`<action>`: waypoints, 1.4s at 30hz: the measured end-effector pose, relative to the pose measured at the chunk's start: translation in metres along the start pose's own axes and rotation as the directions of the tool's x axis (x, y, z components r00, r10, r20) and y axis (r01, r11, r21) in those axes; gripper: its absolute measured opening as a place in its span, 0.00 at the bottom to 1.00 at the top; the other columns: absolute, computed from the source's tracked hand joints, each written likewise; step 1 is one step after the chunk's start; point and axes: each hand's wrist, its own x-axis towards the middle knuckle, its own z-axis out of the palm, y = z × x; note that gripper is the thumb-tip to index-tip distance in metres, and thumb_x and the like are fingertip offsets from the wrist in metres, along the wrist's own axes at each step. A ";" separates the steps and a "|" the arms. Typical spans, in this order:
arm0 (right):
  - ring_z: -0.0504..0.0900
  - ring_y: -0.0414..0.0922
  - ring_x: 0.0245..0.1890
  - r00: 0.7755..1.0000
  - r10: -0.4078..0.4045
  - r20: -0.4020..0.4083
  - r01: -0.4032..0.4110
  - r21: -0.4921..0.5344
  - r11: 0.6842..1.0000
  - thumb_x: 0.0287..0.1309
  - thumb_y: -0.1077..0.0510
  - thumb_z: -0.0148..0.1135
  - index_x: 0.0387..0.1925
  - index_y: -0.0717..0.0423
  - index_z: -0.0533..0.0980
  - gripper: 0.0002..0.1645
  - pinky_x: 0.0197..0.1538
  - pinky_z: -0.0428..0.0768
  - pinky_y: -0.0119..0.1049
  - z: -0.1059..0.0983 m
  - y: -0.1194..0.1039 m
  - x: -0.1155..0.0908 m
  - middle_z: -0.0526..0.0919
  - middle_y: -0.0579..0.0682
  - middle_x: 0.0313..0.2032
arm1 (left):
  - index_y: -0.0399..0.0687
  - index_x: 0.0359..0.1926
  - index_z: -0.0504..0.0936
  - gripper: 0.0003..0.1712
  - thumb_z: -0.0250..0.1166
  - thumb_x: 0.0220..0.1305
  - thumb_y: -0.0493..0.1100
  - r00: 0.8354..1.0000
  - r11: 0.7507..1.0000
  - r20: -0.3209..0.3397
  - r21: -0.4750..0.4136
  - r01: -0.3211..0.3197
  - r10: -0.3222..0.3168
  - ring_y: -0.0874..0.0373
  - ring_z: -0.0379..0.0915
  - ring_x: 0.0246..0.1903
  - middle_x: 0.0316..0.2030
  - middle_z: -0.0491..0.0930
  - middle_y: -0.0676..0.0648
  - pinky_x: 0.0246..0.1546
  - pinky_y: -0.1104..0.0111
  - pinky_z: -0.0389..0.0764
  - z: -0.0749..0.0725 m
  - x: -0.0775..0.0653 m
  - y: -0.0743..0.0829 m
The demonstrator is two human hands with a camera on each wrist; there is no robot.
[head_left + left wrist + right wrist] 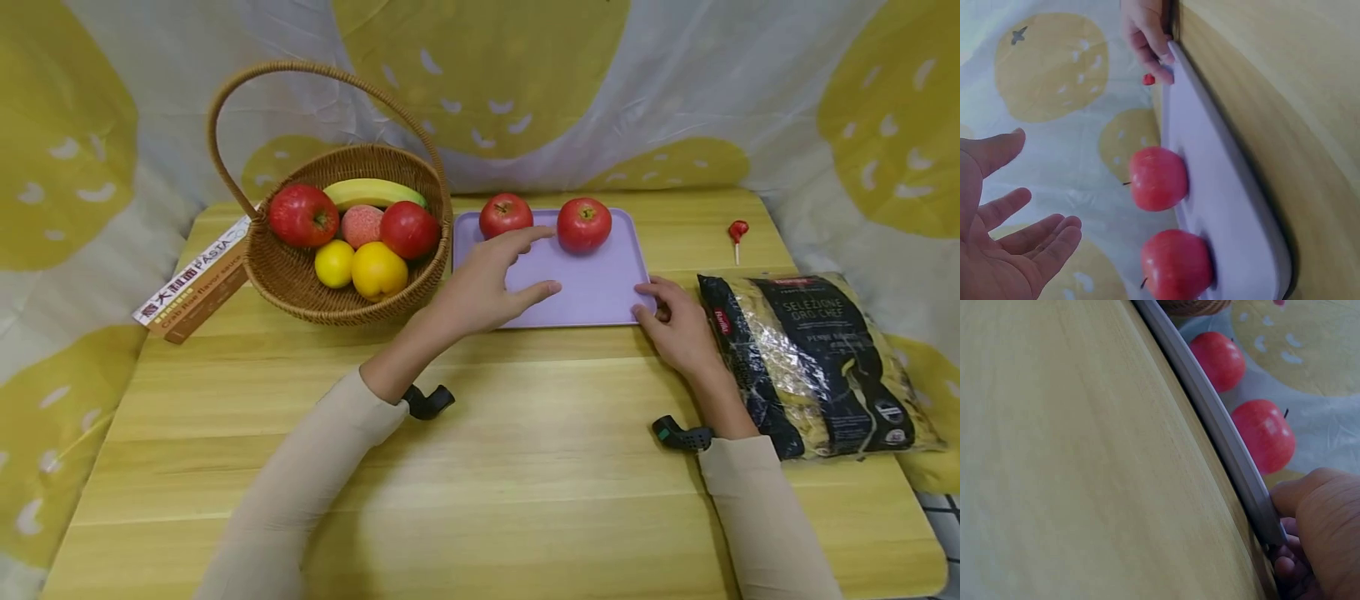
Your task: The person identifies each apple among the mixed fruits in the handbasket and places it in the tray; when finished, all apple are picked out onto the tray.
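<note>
Head view: at the upper left of the frame, a wicker basket (337, 317) with a tall arched handle is seen holding a large red apple (303, 212), a banana (372, 192), a pink peach (362, 226), a darker red fruit (410, 230), a small yellow fruit (334, 264) and a larger orange-yellow fruit (380, 272). A pasta box (198, 287) is partly hidden by the basket. At the upper centre, a lilac tray (592, 287), rectangular with rounded corners and a low rim, is occupied by two tomato-red apples, the left apple (504, 213) and the right apple (583, 225), both glossy and lightly mottled. The left hand (480, 287) is held over the tray's left part, thumb and fingers spread wide; the tray's right edge is pinched by the right hand (677, 325). At the right, a lollipop (738, 229) and a packed bag of penne (817, 367) are seen. Left wrist view: the spread left hand is shown at the lower left, apart from the apples at the lower centre, whose dark stems are turned leftward. Right wrist view: at the lower right, the tray's corner is gripped between thumb and fingers; the apples are shown beyond the rim.
</note>
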 end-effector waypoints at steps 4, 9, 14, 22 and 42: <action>0.74 0.57 0.53 1.000 0.002 -0.005 -0.002 -0.003 1.000 0.71 0.56 0.60 0.63 0.62 0.77 0.23 0.53 0.68 0.43 -0.001 0.000 0.000 0.70 0.65 0.71 | 0.53 0.71 0.74 0.36 0.71 0.66 0.57 0.997 0.999 -0.062 -0.010 -0.042 0.041 0.57 0.78 0.60 0.66 0.78 0.52 0.64 0.67 0.78 -0.013 -0.010 0.003; 0.75 0.57 0.55 1.000 0.006 0.006 -0.006 0.001 1.000 0.71 0.56 0.60 0.64 0.61 0.77 0.24 0.53 0.68 0.41 0.001 0.000 0.001 0.70 0.64 0.72 | 0.54 0.69 0.76 0.34 0.72 0.65 0.56 0.992 0.999 -0.125 -0.025 -0.028 0.024 0.60 0.78 0.59 0.63 0.80 0.53 0.62 0.69 0.80 -0.034 -0.028 0.000; 0.75 0.57 0.55 1.000 0.003 -0.003 -0.003 0.003 1.000 0.71 0.56 0.60 0.63 0.61 0.77 0.23 0.52 0.68 0.40 0.001 0.001 0.001 0.70 0.64 0.71 | 0.54 0.67 0.79 0.33 0.74 0.62 0.56 0.974 1.000 -0.224 -0.016 -0.008 0.004 0.59 0.78 0.57 0.61 0.81 0.54 0.61 0.66 0.81 -0.059 -0.045 -0.014; 0.74 0.55 0.50 1.000 0.010 0.002 -0.010 0.004 1.000 0.72 0.56 0.60 0.64 0.61 0.77 0.23 0.50 0.66 0.36 0.005 0.004 0.000 0.70 0.63 0.72 | 0.58 0.68 0.78 0.38 0.77 0.58 0.56 0.936 0.982 -0.329 0.093 0.165 -0.126 0.48 0.79 0.61 0.62 0.81 0.50 0.64 0.49 0.75 -0.104 -0.069 -0.060; 0.74 0.56 0.53 1.000 0.012 -0.002 -0.012 -0.001 1.000 0.71 0.56 0.60 0.63 0.61 0.78 0.23 0.51 0.66 0.38 0.002 0.001 0.001 0.70 0.63 0.72 | 0.59 0.77 0.65 0.53 0.81 0.53 0.54 0.875 0.881 -0.312 0.180 0.437 -0.370 0.32 0.56 0.74 0.79 0.56 0.46 0.64 0.30 0.69 -0.168 -0.089 -0.133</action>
